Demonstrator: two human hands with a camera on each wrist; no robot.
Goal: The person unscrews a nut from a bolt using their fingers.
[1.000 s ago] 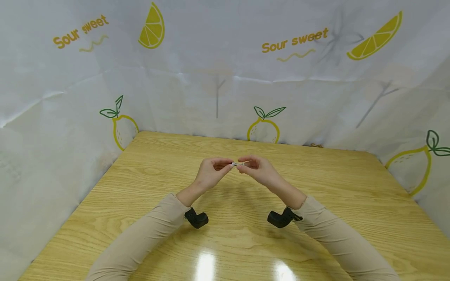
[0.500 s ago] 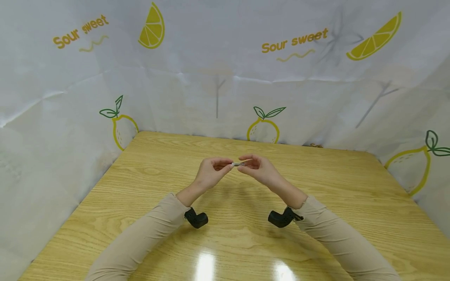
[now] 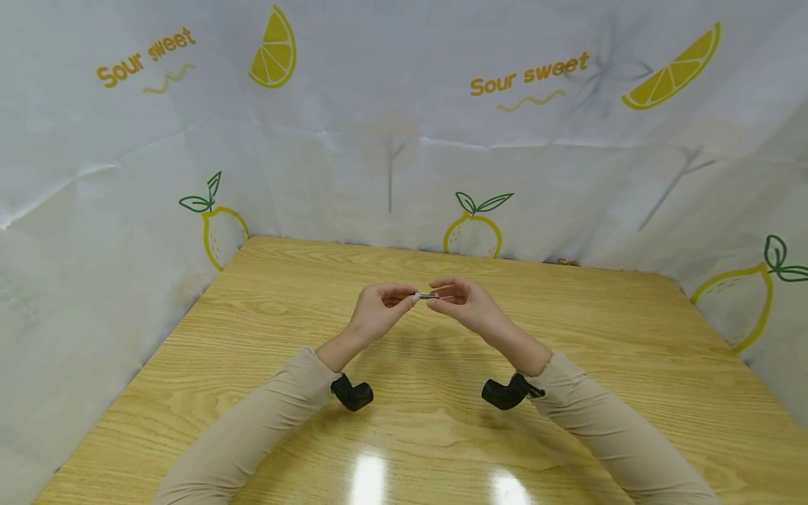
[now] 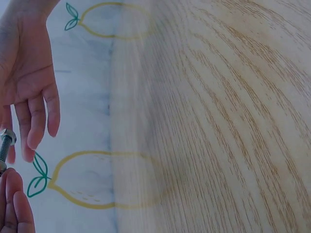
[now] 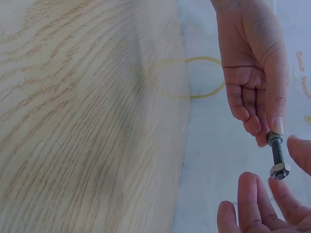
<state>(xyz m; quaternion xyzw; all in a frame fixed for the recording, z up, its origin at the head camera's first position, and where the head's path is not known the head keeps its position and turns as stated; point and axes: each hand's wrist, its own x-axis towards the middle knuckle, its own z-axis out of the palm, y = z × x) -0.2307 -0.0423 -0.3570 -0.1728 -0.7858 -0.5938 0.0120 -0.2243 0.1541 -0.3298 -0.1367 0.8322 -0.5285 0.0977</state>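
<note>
Above the table, my left hand (image 3: 377, 313) pinches a metal bolt (image 5: 277, 152) by its head between thumb and fingers. The threaded shank points toward my right hand (image 3: 472, 306). A hex nut (image 5: 280, 171) sits at the bolt's free end, a little of the tip showing through it. In the right wrist view, the right thumb (image 5: 301, 153) stands apart from the nut, and the index fingertip is right at the nut's lower edge. The right fingers are spread loosely around that end without pinching it. In the left wrist view, the bolt shows only at the left border.
A wood-grain table (image 3: 404, 435) lies beneath both hands. White cloth (image 3: 353, 168) printed with lemons and lettering hangs along the back and sides. Each wrist carries a black camera mount (image 3: 353, 394).
The right thumb and index finger have spread slightly apart around the nut end, uncovering more of it. The left hand keeps its grip on the bolt and has barely moved.
</note>
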